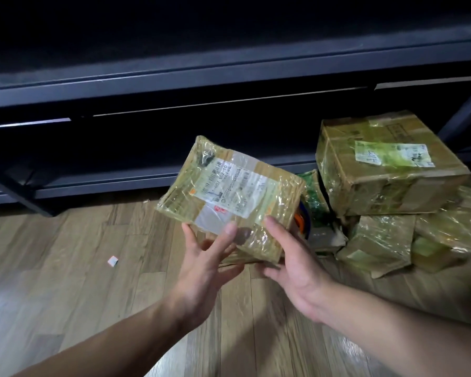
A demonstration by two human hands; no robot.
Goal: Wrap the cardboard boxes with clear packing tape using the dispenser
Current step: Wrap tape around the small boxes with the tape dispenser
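Observation:
A small cardboard box [229, 191] wrapped in shiny clear tape, with a white shipping label on top, is tilted in the air above the wooden floor. My left hand [201, 265] holds its near left corner, fingers spread over the top and one digit under the edge. My right hand [291, 270] pinches the near right edge, thumb on top and fingers below. Just behind the box, an orange and blue object [301, 225], apparently the tape dispenser, peeks out, mostly hidden.
A large taped box [386, 183] sits on top of a pile of smaller taped boxes [381, 243] at the right, on flat cardboard [419, 292]. A dark metal shelf unit [174, 80] runs across the back. A small white scrap [112, 261] lies on the floor at left.

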